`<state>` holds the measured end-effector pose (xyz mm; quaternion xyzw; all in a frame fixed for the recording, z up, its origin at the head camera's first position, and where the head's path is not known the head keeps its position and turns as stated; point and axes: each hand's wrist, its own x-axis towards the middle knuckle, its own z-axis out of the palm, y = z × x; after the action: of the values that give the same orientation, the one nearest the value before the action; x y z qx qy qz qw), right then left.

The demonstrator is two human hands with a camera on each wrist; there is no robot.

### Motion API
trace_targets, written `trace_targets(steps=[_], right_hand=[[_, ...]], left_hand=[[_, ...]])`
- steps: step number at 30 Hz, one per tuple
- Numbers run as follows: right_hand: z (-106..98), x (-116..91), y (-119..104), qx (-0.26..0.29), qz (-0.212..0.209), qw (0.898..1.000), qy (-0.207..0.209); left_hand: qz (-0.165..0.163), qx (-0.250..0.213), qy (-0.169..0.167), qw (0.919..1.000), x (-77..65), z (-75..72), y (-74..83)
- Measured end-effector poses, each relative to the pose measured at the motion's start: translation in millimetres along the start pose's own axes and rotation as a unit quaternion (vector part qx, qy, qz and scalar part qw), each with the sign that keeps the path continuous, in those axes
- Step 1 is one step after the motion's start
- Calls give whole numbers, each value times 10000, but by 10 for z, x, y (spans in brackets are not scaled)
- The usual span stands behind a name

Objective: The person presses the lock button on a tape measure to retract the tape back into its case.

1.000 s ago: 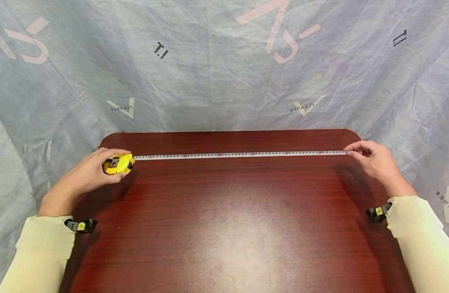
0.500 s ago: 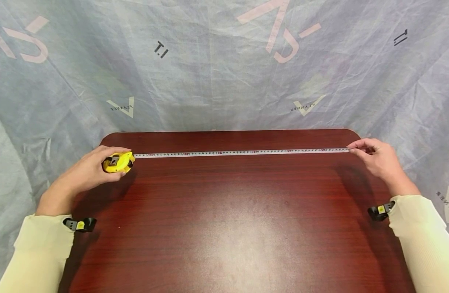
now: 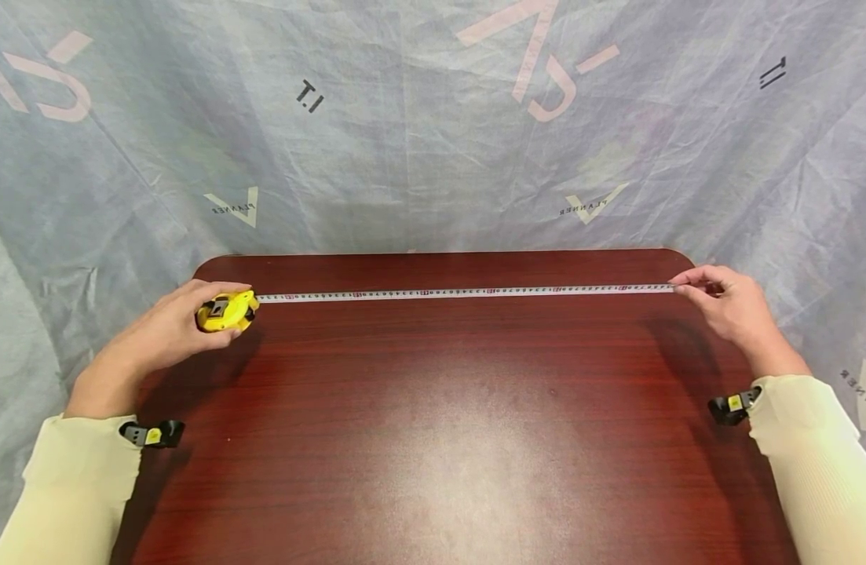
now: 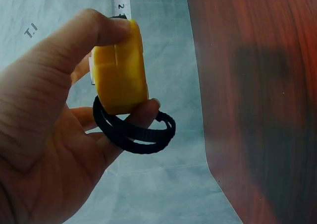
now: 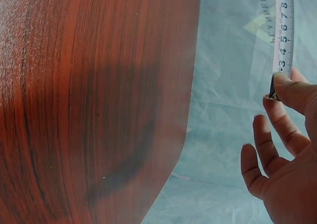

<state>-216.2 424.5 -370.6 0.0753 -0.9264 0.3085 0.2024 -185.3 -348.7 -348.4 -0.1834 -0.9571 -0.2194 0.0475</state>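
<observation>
My left hand (image 3: 160, 326) grips a yellow tape measure (image 3: 224, 311) at the left of the head view. In the left wrist view its yellow case (image 4: 119, 75) sits between thumb and fingers, with a black wrist strap (image 4: 141, 137) looped below. A white tape blade (image 3: 454, 293) with black and red numbers runs straight out to the right. At its far end my right hand (image 3: 732, 318) pinches the tip between thumb and fingers. The right wrist view shows that blade end (image 5: 282, 40) under the thumb, the other fingers loosely bent.
The blade stretches above a dark red wooden table (image 3: 433, 408) with rounded back corners. Behind it and at both sides hangs a grey printed cloth (image 3: 404, 141). Wrist cameras (image 3: 153, 434) sit at both cream sleeves.
Over the past second the right hand has shifted slightly right and the extended blade has risen slightly in view. Both hands keep their hold; the last half second shows hardly any motion.
</observation>
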Motion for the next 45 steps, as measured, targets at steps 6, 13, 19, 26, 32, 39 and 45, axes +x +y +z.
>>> trace_targets(steps=[6, 13, 19, 26, 32, 39, 45], right_hand=[[11, 6, 11, 39, -124, 9999, 58], [5, 11, 5, -21, -89, 9999, 48], [-8, 14, -15, -76, -5, 10000, 10], [5, 16, -38, 31, -56, 9999, 77], [8, 15, -47, 111, -89, 9999, 96], [6, 22, -39, 61, -114, 9999, 78], [-3, 25, -31, -52, -73, 9999, 77]], left_hand=[[99, -62, 22, 9999, -14, -29, 34], [183, -22, -13, 9998, -24, -47, 31], [230, 25, -72, 9997, -43, -60, 45], [253, 107, -120, 9996, -46, -67, 73], [272, 196, -110, 9994, -50, -69, 75], [362, 222, -102, 9990, -39, -69, 85], [262, 208, -114, 9994, -38, -70, 97]])
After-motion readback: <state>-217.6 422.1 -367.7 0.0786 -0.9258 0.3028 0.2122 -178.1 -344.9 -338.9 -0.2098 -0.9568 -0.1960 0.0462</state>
